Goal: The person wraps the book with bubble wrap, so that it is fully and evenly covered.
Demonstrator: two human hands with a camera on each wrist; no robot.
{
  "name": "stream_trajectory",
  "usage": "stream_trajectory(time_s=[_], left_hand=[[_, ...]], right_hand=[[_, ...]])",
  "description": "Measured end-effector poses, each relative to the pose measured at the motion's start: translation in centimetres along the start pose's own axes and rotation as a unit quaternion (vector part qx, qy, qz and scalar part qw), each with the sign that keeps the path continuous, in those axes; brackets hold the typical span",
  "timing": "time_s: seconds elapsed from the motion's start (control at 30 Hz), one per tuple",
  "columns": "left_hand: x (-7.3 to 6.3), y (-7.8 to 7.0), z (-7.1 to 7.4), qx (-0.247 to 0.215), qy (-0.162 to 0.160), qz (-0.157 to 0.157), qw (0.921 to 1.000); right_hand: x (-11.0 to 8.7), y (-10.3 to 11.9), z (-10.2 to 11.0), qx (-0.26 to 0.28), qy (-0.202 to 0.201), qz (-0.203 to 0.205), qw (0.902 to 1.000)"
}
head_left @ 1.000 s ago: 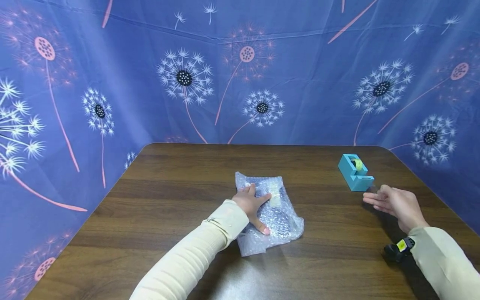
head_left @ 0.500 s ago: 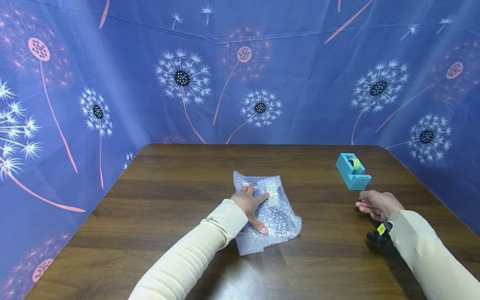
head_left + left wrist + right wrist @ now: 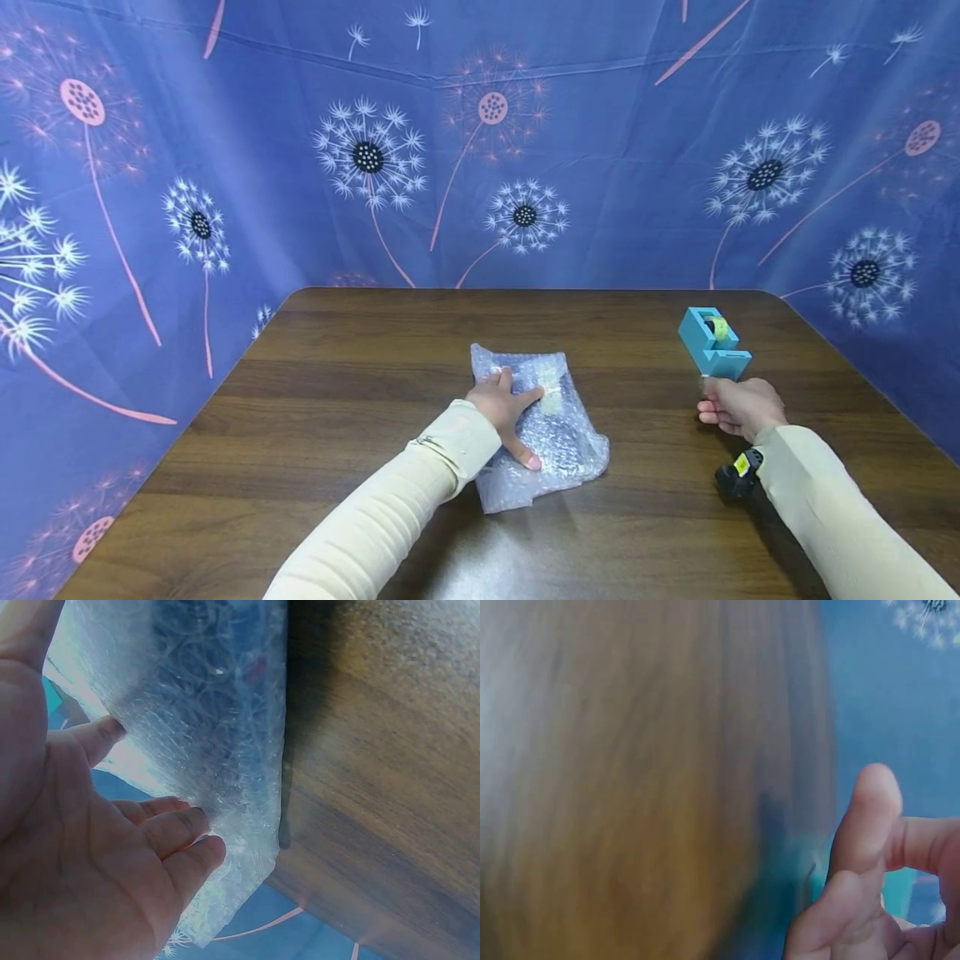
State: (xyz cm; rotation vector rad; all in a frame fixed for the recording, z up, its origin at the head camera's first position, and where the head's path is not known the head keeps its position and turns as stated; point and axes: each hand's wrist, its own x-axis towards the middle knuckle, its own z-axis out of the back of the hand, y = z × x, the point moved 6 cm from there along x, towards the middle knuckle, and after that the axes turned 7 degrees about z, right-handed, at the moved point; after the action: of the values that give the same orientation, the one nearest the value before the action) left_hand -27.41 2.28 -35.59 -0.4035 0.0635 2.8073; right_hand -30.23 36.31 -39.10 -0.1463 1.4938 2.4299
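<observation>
My left hand (image 3: 504, 414) presses on a bubble-wrapped package (image 3: 562, 446) lying mid-table, its fingers spread. In the left wrist view the fingertips of that hand (image 3: 90, 847) touch the crinkled bubble wrap (image 3: 210, 727); what is inside is blurred. A pale strip of tape is stuck on top of the wrap. At the right, just in front of a light blue tape dispenser (image 3: 697, 343), is my right hand (image 3: 742, 408). Its thumb and index finger pinch a small clear piece of tape (image 3: 704, 383), hard to make out. The right wrist view shows the bent fingers (image 3: 866, 832).
A yellowish tape roll (image 3: 718, 327) sits in the dispenser. The brown wooden table (image 3: 337, 375) ends at a blue dandelion-patterned cloth (image 3: 615, 167) behind and at both sides. A black wrist camera (image 3: 737, 479) hangs under the right sleeve.
My right hand has moved left, away from the table's right side, with its fingers curling closer together. The left hand, package and dispenser have stayed in place.
</observation>
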Motion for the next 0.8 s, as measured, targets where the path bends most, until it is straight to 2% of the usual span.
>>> stream_trajectory(time_s=[0.07,0.13,0.3,0.4,0.57,0.8], left_hand=[[0.0,-0.1,0.0,0.000,0.001,-0.002,1.0000],[-0.1,-0.1,0.0,0.001,0.001,-0.003,1.0000],[0.0,0.0,0.0,0.003,-0.002,-0.006,1.0000],[-0.1,0.0,0.0,0.004,-0.007,-0.007,0.9999],[0.0,0.0,0.0,0.010,-0.013,-0.009,0.9998],[-0.1,-0.1,0.1,0.004,-0.015,-0.010,0.9998]], right_hand=[[-0.6,1.2,-0.6,-0.023,-0.009,0.023,0.9994],[-1.1,2.8,-1.5,-0.047,0.007,0.047,0.9978],[-2.2,7.2,-4.5,-0.086,0.107,0.099,0.9856],[-2.8,9.4,-6.2,-0.099,0.140,0.120,0.9779],[-3.8,12.6,-9.0,-0.107,0.170,0.148,0.9684],[-4.6,16.0,-12.8,-0.076,0.206,0.157,0.9627]])
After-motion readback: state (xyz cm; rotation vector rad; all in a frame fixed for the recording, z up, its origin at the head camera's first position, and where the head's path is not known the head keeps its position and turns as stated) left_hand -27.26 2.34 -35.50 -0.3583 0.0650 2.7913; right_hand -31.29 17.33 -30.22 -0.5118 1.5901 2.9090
